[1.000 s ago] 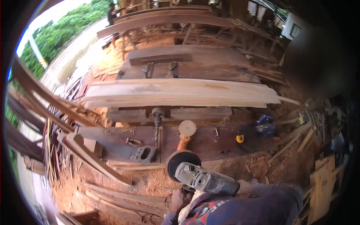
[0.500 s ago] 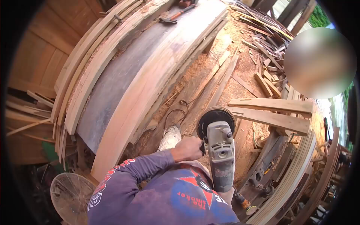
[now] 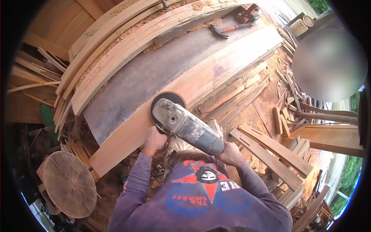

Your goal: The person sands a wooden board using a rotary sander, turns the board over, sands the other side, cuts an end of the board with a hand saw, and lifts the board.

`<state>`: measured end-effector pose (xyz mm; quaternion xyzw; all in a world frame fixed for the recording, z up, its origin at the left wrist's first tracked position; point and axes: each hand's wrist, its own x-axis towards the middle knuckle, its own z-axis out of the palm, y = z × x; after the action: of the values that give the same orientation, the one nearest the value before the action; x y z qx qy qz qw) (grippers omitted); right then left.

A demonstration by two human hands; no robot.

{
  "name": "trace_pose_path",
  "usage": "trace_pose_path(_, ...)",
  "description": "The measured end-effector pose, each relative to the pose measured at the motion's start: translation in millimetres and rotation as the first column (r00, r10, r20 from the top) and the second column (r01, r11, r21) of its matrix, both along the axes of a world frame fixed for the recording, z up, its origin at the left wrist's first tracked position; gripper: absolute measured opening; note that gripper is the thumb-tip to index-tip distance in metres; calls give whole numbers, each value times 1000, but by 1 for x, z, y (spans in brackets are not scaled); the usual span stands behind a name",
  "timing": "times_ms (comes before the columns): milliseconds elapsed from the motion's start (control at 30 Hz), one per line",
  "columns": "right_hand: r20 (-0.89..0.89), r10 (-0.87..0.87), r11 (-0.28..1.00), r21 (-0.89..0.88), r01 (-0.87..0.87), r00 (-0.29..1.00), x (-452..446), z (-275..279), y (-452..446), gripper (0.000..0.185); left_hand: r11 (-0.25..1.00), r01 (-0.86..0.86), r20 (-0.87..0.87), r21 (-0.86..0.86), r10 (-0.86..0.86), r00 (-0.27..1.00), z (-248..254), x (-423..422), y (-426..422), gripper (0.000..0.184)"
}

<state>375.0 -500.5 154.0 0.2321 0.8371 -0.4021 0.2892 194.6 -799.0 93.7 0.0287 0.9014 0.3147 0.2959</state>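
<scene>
A grey power tool (image 3: pixel 189 125) with a round dark disc lies between my hands, dusty and scuffed. My left hand (image 3: pixel 154 140) is closed round its side handle, near the disc. At the rear end of the body, my right hand (image 3: pixel 230 154) grips the tool. The disc (image 3: pixel 168 101) is over the near edge of a long pale plank (image 3: pixel 123 143); whether it touches the wood I cannot tell. Beyond the plank is a dark grey board (image 3: pixel 135 92).
A hammer (image 3: pixel 231 28) and a red clamp-like tool (image 3: pixel 248 14) lie at the board's far end. Long boards (image 3: pixel 104 63) run along the far side. A round fan (image 3: pixel 69 184) stands at the lower left. Two slotted timbers (image 3: pixel 270 156) are at the right, above sawdust.
The view has turned from the bench with the saw to the long plank. The power tool has moved left from above the floor to the plank, and my right hand has come into clear view.
</scene>
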Motion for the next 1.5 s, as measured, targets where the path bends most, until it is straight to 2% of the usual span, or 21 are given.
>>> trace_pose_path(33, -2, 1, 1000, -10, -1, 1000, -11, -6, 11, 49, 991, 10, -34, -130, -15, 999, -1, -6, 11, 25)
trace_pose_path(133, 16, 40, 999, 8, -41, 999, -33, -3, 67, 49, 989, 31, -71, -147, -42, 997, -3, -20, 64, 26)
trace_pose_path(167, 27, 55, 998, 20, -56, 998, -39, -1, 90, 49, 995, 17, -70, -99, -24, 997, -6, -24, 88, 25)
trace_pose_path(333, -24, 5, 997, 82, -3, 1000, -62, -3, 233, 44, 993, 57, -30, -99, -60, 998, 8, -70, 259, 23)
trace_pose_path(400, -40, -126, 982, 139, 131, 991, -70, 6, 282, 39, 991, 109, -50, -76, -112, 992, 7, -95, 332, 24)
trace_pose_path(500, -39, -202, 957, 206, 206, 979, -68, 2, 368, 37, 971, 240, -16, 12, -240, 971, 28, -137, 436, 28)
trace_pose_path(667, -110, -478, 865, 112, 488, 872, -104, 26, 448, 29, 902, 424, -59, 82, -421, 905, 34, -192, 577, 31)
trace_pose_path(700, -85, -564, 818, 76, 570, 821, -111, 28, 458, 22, 882, 465, -105, 75, -457, 883, 31, -200, 602, 30)
trace_pose_path(800, -51, -577, 811, 83, 580, 815, -114, 7, 492, 16, 841, 540, -249, 49, -513, 821, 27, -219, 657, 27)
trace_pose_path(833, -76, -602, 792, 72, 607, 795, -119, 0, 493, 12, 845, 534, -310, 19, -503, 807, 24, -221, 666, 19)
trace_pose_path(967, -81, -594, 800, 47, 598, 801, -139, -17, 467, 13, 921, 380, -400, -88, -382, 833, 10, -224, 644, 14)
trace_pose_path(1067, -71, -494, 869, -9, 495, 867, -144, -20, 435, 21, 935, 341, -298, -93, -353, 887, 19, -224, 578, 14)
trace_pose_path(1133, -98, -417, 908, -71, 412, 904, -151, -13, 406, 29, 962, 251, -292, -105, -271, 917, 16, -213, 532, 13)
trace_pose_path(1200, 135, -365, 931, 62, 360, 921, -158, -5, 372, 29, 969, 187, -331, -162, -232, 914, 5, -197, 485, 15)
trace_pose_path(1233, 28, -293, 956, 11, 293, 956, -149, -16, 359, 30, 972, 147, -279, -184, -195, 940, 11, -193, 461, 15)
trace_pose_path(1267, 13, -225, 974, -1, 225, 974, -146, -19, 346, 32, 972, 113, -227, -206, -160, 961, 17, -188, 437, 16)
trace_pose_path(1333, 69, -55, 998, -3, 55, 996, -144, -21, 317, 37, 966, 78, -207, -246, -131, 969, 20, -175, 395, 16)
trace_pose_path(1400, 40, 33, 999, -24, -32, 999, -145, -20, 282, 41, 960, 73, -159, -269, -119, 980, 9, -160, 353, 18)
trace_pose_path(1433, 33, 17, 1000, 5, -17, 999, -143, -19, 278, 41, 967, 85, -170, -241, -129, 977, 11, -156, 346, 18)
trace_pose_path(1500, 61, 113, 991, 58, -117, 992, -136, -19, 271, 42, 956, 118, -151, -270, -163, 975, 14, -153, 335, 19)
